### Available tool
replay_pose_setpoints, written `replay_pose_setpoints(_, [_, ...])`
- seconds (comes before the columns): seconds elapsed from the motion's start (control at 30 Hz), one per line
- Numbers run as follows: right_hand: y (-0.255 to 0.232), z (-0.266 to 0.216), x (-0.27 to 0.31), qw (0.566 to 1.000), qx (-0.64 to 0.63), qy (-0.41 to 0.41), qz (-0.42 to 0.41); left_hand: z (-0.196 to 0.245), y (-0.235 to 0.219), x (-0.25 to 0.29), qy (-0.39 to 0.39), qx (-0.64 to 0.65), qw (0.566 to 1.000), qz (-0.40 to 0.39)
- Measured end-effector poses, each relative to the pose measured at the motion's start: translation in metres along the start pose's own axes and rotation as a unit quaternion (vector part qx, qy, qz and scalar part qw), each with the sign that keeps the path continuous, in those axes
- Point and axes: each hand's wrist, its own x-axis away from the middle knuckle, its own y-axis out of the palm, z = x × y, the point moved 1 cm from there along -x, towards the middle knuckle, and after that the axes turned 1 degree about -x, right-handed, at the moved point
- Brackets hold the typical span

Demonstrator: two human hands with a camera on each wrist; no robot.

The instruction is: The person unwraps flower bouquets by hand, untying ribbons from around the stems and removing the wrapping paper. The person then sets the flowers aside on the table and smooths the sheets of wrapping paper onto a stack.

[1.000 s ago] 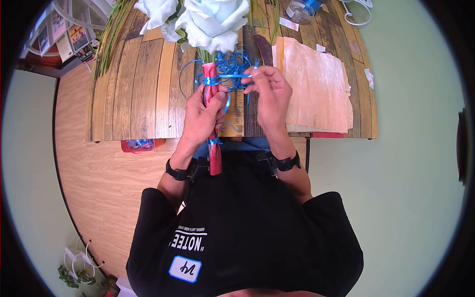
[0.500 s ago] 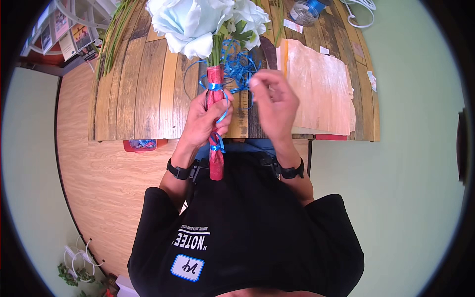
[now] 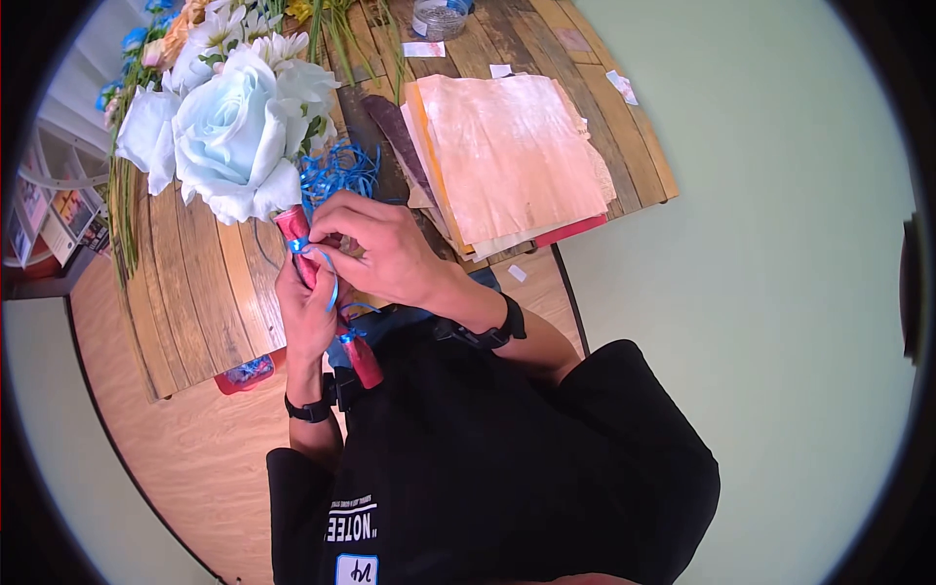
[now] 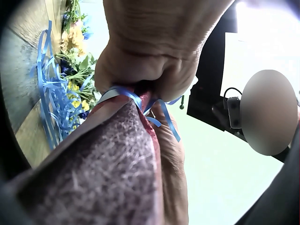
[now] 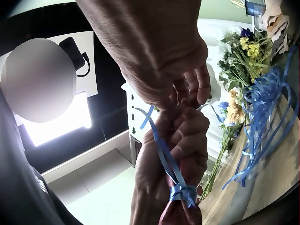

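Observation:
A bouquet of pale blue-white roses (image 3: 229,127) leans to the upper left, its stems bound in a dark red wrap (image 3: 365,365). My left hand (image 3: 308,317) grips the wrap partway down. My right hand (image 3: 385,255) is at the upper band, its curled fingers pinching the blue ribbon (image 3: 299,246) there; the fingertips are partly hidden. Lower down, a second ribbon tie (image 5: 183,193) circles the wrap below the left hand, with loose tails. Beyond the hands, a tangle of blue ribbon (image 3: 341,171) lies on the wooden table (image 3: 185,292).
A stack of pinkish paper sheets (image 3: 517,161) lies to the right. Toward the back stands a clear round container (image 3: 441,19) near small white slips. Long green stems (image 3: 122,195) line the left edge, and a red bin (image 3: 246,374) sits below the table's front edge.
The right hand pulled ribbon out to the right, drew away from the wrap, and is now back at the upper band. The bouquet has tilted leftward, and the head view has turned.

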Motion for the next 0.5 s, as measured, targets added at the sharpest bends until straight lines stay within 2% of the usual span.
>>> replay_pose_setpoints(0.07, [-0.003,0.002,-0.001,0.999,0.017,-0.028,-0.023,-0.001,0.0,0.0,-0.005,0.0,1.0,-0.006])
replay_pose_setpoints(0.2, [-0.009,0.01,0.001,0.997,0.036,-0.032,-0.053,-0.004,0.002,0.0,-0.035,0.002,0.999,-0.023])
replay_pose_setpoints(0.27, [-0.01,0.016,0.003,0.997,0.009,-0.001,-0.077,-0.001,0.006,0.0,-0.049,-0.006,0.999,-0.013])
replay_pose_setpoints(0.33, [-0.014,0.021,0.002,0.997,-0.015,0.011,-0.078,0.003,0.009,0.0,-0.072,0.018,0.996,-0.044])
replay_pose_setpoints(0.37, [-0.014,0.024,0.004,0.996,-0.039,0.024,-0.08,0.005,0.014,0.002,-0.081,0.022,0.996,-0.026])
replay_pose_setpoints(0.4, [-0.015,0.027,0.006,0.993,-0.074,0.054,-0.075,0.01,0.014,0.001,-0.083,0.008,0.995,-0.053])
replay_pose_setpoints(0.47, [-0.021,0.03,0.007,0.992,-0.088,0.062,-0.067,0.011,0.015,0.001,-0.12,0.075,0.989,-0.039])
replay_pose_setpoints(0.5, [-0.022,0.031,0.01,0.99,-0.104,0.059,-0.075,0.013,0.015,0.0,-0.119,0.07,0.99,-0.023])
